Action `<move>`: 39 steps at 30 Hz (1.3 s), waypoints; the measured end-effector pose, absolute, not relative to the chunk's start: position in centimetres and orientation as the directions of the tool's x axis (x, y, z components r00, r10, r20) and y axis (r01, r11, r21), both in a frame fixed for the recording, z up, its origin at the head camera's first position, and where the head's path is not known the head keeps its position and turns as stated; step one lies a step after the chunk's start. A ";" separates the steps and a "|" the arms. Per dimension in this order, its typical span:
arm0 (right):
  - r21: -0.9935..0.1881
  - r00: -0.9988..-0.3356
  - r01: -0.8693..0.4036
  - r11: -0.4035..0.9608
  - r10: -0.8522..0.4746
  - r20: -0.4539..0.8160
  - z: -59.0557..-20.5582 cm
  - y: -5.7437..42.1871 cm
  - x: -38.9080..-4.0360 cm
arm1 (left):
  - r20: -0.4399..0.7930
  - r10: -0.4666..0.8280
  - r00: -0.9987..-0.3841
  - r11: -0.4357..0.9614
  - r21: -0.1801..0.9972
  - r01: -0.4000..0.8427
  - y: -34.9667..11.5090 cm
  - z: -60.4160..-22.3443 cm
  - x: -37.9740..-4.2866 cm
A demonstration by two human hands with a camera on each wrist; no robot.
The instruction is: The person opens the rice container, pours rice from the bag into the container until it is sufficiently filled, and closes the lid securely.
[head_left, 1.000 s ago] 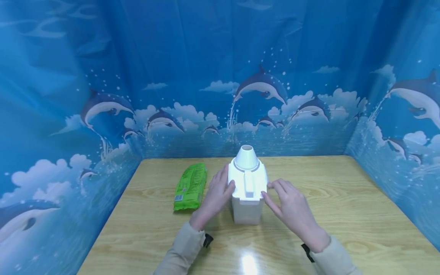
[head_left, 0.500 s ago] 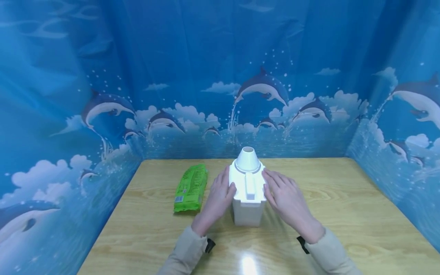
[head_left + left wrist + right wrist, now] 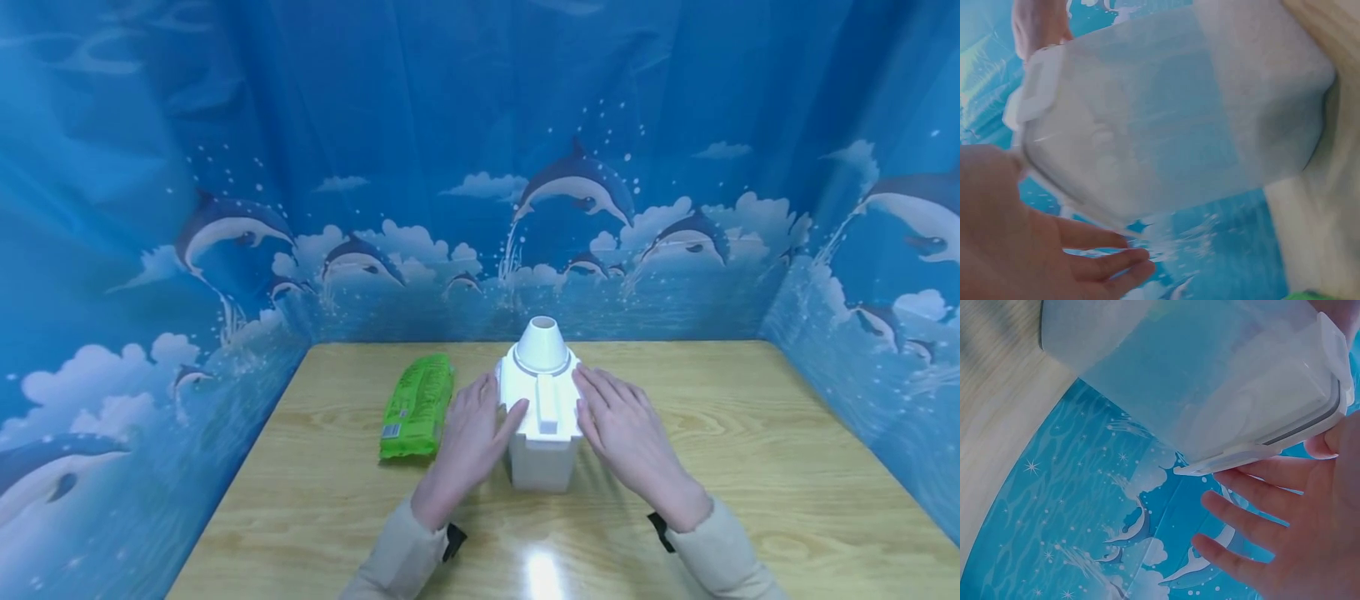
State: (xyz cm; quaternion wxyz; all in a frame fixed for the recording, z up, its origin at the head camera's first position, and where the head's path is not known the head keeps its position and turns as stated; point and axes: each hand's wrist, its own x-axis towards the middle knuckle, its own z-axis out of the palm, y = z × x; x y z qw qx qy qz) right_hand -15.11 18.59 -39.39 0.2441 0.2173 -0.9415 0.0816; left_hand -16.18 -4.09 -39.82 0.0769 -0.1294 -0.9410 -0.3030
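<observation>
A tall translucent plastic storage container (image 3: 542, 468) with a white lid (image 3: 517, 385) stands upright on the table. A white cone (image 3: 542, 348) rises from the lid. Pale contents show low inside it in the left wrist view. My left hand (image 3: 471, 429) lies along the lid's left side, thumb over its top edge and fingers straight. My right hand (image 3: 628, 437) touches the lid's right edge with extended fingers. In the right wrist view, a side latch (image 3: 1229, 460) tilts outward above the fingertips. A front latch (image 3: 1041, 84) hangs down against the wall.
A green printed packet (image 3: 417, 408) lies to the left of the container, close to my left hand. Beneath everything is a wooden table (image 3: 750, 467). Blue dolphin-print curtains (image 3: 420, 275) hang along its back and sides.
My right hand has moved from the lid's front right corner forward to its right edge, with fingers straighter. My left thumb has shifted inward over the lid. The container stays in place.
</observation>
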 end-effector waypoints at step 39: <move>-0.074 -0.790 -0.458 0.886 -0.368 0.491 -39.7 18.4 -15.1 | 0.205 0.249 -0.947 0.834 0.451 0.317 -4.5 -39.7 -16.3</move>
